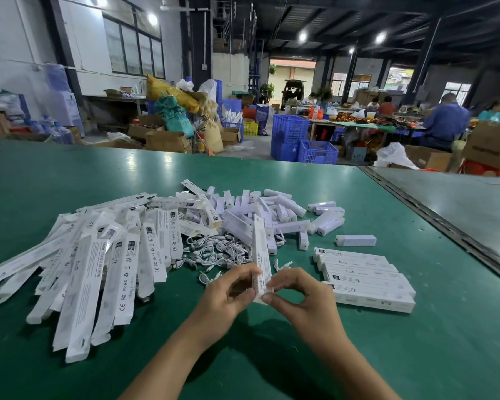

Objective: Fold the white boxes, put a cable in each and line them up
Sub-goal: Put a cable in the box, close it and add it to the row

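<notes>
Currently, watching remotely through the head camera, I see both hands meeting low and central over the green desk. The left hand and right hand pinch the near end of one long white box. The fingers of both are curled onto it, apparently working its end flap. The box slants away from me above the desk. I cannot tell whether a cable is inside. To the right, a row of closed boxes, about five, lies side by side. To the left sprawls a heap of flat unfolded boxes, with tangled white cables just beyond the hands. I judge the task is early, with most boxes unfolded.
</notes>
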`<action>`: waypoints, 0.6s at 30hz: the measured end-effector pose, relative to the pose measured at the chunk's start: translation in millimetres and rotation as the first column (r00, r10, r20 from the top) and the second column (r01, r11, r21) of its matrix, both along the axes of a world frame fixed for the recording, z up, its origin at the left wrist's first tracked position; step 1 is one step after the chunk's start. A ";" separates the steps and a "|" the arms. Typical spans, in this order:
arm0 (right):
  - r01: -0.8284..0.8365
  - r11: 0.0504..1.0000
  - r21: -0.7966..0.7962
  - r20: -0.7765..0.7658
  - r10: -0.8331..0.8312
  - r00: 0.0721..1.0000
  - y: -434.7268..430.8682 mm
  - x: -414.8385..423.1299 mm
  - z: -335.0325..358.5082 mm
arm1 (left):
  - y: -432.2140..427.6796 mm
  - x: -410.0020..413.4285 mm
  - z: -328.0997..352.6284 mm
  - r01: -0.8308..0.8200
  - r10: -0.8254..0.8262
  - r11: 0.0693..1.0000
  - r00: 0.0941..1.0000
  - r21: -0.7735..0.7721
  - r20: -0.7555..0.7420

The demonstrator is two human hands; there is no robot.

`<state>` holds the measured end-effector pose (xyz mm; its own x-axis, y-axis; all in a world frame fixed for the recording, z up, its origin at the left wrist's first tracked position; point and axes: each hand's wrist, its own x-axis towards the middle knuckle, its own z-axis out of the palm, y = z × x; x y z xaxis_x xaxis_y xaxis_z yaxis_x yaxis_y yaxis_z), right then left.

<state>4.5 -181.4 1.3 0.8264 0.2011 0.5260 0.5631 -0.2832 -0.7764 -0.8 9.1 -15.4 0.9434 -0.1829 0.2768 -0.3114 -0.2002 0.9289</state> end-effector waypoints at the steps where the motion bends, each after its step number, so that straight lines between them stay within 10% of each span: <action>1: 0.000 1.000 -0.003 0.012 0.000 1.000 1.3 -0.6 -0.1 | 0.5 -0.2 0.5 0.005 -0.005 1.000 1.000 -0.004 -0.005; 18: -0.110 0.993 0.044 0.055 0.108 0.993 9.1 -1.6 -5.9 | -13.3 -1.3 -4.3 -0.112 0.112 0.994 0.967 -0.012 0.229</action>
